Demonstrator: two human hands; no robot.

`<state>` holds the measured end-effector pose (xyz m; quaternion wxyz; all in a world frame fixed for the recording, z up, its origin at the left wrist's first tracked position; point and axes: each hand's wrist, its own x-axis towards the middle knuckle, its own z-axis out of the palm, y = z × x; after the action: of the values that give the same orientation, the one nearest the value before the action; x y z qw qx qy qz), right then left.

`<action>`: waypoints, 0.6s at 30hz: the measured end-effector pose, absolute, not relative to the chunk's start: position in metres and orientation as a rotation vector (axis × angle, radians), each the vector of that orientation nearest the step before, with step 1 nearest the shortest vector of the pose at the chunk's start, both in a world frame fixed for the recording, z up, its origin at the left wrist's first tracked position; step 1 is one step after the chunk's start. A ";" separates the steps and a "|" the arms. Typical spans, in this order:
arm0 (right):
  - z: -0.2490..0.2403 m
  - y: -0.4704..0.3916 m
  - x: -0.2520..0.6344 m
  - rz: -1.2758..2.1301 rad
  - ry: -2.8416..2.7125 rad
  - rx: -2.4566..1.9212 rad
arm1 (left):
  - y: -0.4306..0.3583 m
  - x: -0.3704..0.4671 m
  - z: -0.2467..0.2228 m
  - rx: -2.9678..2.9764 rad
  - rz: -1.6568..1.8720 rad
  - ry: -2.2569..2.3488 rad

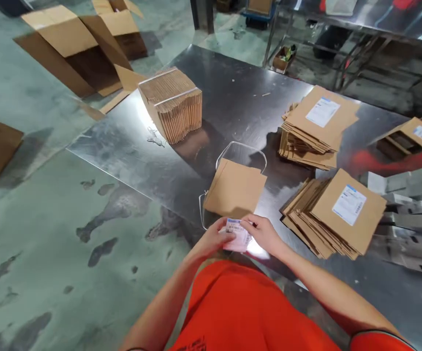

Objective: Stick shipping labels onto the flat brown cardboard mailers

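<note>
Close to my body, over the table's near edge, my left hand [216, 239] and my right hand [262, 233] pinch a small printed label [237, 236] between them. The left fingers close on its left side, the right fingers on its upper right corner. Just beyond lies a short stack of flat brown cardboard pieces [236, 187], with a loose white strap [242, 144] looped around it. To the right, flat cardboard pieces with a white label on top form a near stack [346, 209] and a farther stack [316, 117].
A strapped bundle of folded cardboard [176, 105] stands on the metal table [229, 87]. Grey-white boxes [415, 219] crowd the right side. A co-worker's blurred red-sleeved arm [390, 161] is by a labelled carton [412, 136]. Open cartons [72, 53] sit on the floor at left.
</note>
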<state>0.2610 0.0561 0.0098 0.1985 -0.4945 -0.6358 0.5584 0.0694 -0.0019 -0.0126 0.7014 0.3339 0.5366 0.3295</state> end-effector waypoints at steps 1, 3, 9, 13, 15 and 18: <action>0.008 0.058 0.260 1.537 -1.716 -1.446 | -0.009 0.062 -0.016 0.720 0.661 1.159; 0.003 0.060 0.257 1.489 -1.596 -1.542 | -0.020 0.048 -0.019 0.689 0.551 1.159; -0.006 0.052 0.235 1.586 -1.601 -1.509 | -0.001 0.048 -0.013 0.685 0.886 1.154; -0.003 0.045 0.228 1.580 -1.705 -1.468 | 0.018 0.062 -0.013 0.583 0.931 1.233; -0.001 0.044 0.229 1.499 -1.829 -1.432 | 0.019 0.065 -0.018 0.586 0.946 1.310; -0.001 0.051 0.233 1.404 -2.002 -1.403 | 0.019 0.066 -0.029 0.677 0.877 1.413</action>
<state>0.2334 0.0505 -0.0011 0.1606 -0.4912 -0.7010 0.4915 0.0659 0.0189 -0.0295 0.6233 0.2948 0.6155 0.3819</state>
